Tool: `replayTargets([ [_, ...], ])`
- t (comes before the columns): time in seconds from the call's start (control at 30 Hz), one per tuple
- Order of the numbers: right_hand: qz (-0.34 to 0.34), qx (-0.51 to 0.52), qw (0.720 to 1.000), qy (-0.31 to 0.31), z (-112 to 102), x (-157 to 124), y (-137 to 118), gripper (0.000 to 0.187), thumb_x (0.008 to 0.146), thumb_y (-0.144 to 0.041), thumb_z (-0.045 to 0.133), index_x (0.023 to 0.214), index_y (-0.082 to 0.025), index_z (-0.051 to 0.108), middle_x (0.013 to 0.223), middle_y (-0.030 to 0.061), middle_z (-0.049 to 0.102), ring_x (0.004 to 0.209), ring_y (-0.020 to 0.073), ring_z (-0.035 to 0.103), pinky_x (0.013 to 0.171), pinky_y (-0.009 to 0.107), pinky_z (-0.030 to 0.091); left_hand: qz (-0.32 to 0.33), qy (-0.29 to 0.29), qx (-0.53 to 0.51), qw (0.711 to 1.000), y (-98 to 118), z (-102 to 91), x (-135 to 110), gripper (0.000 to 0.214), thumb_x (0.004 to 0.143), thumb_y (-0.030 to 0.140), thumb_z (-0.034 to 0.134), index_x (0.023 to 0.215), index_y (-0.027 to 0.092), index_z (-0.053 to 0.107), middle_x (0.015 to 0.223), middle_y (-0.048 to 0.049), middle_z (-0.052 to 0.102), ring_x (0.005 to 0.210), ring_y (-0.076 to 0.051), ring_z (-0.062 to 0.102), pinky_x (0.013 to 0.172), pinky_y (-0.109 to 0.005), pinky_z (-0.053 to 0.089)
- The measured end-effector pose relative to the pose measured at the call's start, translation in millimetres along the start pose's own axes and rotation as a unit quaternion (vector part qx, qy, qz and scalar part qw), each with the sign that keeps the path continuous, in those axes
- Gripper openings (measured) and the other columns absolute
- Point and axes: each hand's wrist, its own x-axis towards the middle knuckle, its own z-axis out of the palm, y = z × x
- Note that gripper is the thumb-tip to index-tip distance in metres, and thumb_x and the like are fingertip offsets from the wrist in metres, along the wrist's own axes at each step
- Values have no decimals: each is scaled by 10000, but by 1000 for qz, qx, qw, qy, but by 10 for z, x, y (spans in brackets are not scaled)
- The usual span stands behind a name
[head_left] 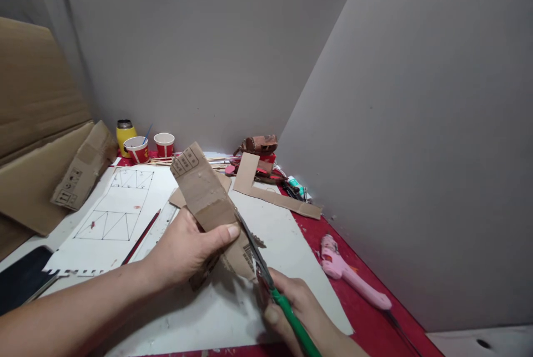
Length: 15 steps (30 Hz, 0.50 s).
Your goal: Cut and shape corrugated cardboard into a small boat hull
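Note:
My left hand (195,246) is closed around a strip of brown cardboard (212,193), its thumb pressed on the printed face. The strip tilts up and away to the left above the table. In my right hand (291,301) is a pair of scissors (287,310) with green handles. Their dark blades lie along the strip's right edge, and a ragged sliver of cardboard sticks out beside them. The lower blade is partly hidden by the cardboard. Beyond my hands, an L-shaped cardboard piece (270,197) lies on the white sheet (320,285).
At right a pink glue gun (353,276) rests on the red cloth. On the left are a truss drawing (125,201), a red pencil (141,236), a dark notebook (23,276) and cardboard sheets (33,85). Paper cups (164,146) and a yellow bottle (125,137) stand behind.

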Motion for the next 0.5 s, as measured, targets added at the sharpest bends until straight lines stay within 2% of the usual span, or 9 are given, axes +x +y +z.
replayTargets([
  [0.13, -13, 18, 1000, 12, 28, -36, 88, 464, 885, -625, 490, 758, -180, 451, 624, -56, 290, 564, 96, 253, 497, 247, 216, 1, -3, 4, 1000, 29, -23, 11, 271, 746, 287, 757, 974, 157, 686, 909, -43, 734, 811, -185, 682, 716, -275, 563],
  [0.23, -18, 23, 999, 13, 48, -49, 125, 452, 886, -611, 495, 743, -189, 419, 614, -57, 281, 555, 95, 249, 483, 246, 211, 40, 16, 19, 999, 85, -64, 11, 247, 784, 313, 730, 974, 160, 686, 930, -43, 734, 837, -183, 683, 755, -279, 556],
  [0.37, 0, 11, 1000, 14, 51, -29, 84, 460, 875, -634, 490, 774, -188, 447, 597, -65, 290, 534, 93, 247, 467, 238, 218, 57, 44, 49, 996, 93, -78, 3, 244, 790, 351, 729, 907, 139, 693, 852, -43, 730, 788, -177, 676, 720, -267, 550],
  [0.5, -10, -19, 1000, 10, 27, 3, 27, 448, 858, -620, 535, 843, -175, 492, 608, -66, 328, 541, 92, 265, 492, 234, 247, 44, 40, 42, 997, 22, -35, -2, 223, 773, 338, 740, 876, 145, 695, 801, -22, 721, 730, -161, 666, 681, -258, 553],
])
